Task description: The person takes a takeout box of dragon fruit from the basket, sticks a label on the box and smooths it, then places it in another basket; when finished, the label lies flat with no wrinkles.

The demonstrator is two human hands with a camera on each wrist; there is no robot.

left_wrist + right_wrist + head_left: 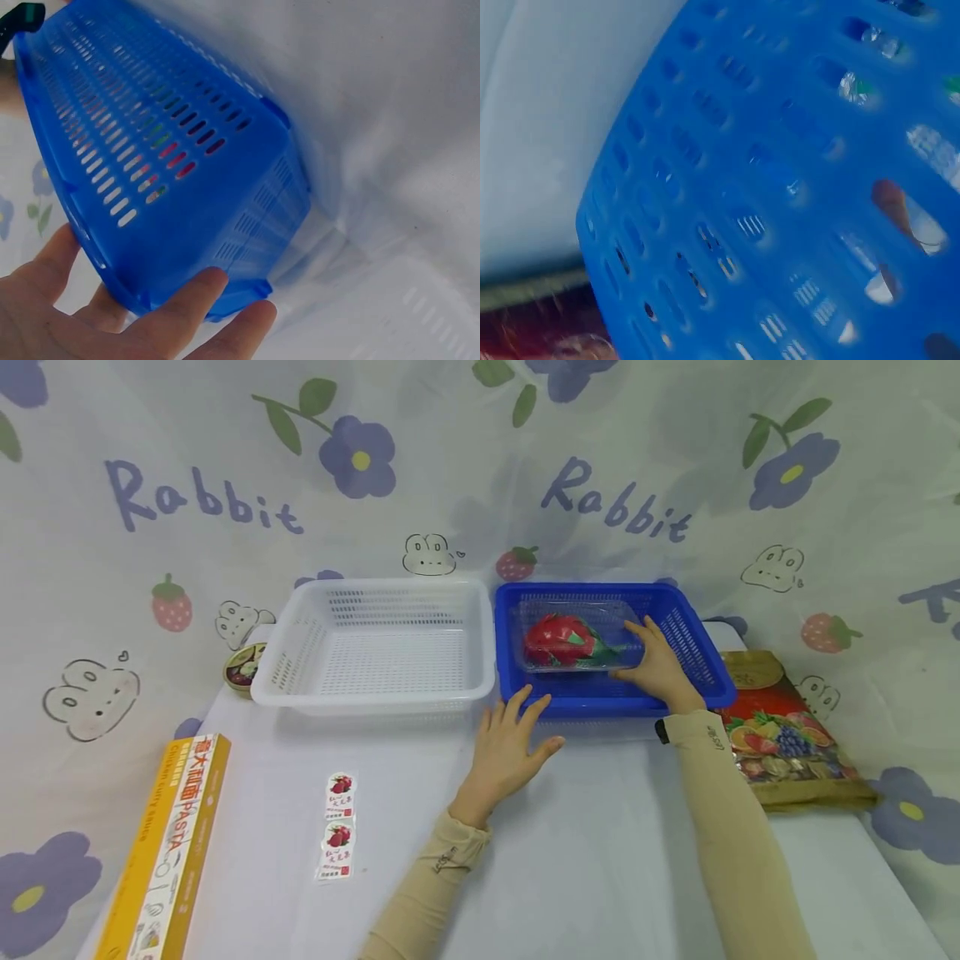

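A clear plastic box with a red dragon fruit inside lies in the blue basket. My right hand reaches over the basket's front rim and holds the right end of the box, thumb at the near side and fingers across the top. In the right wrist view the basket's slotted wall hides most of that hand. My left hand is just outside the basket's near left corner, fingers spread and holding nothing. The left wrist view shows its fingers right at the blue rim.
Left of the blue basket stands a white basket, with a round tin beside it. Two dragon-fruit stickers lie on the white table. A yellow pasta box is at the left edge, a fruit-printed bag at the right.
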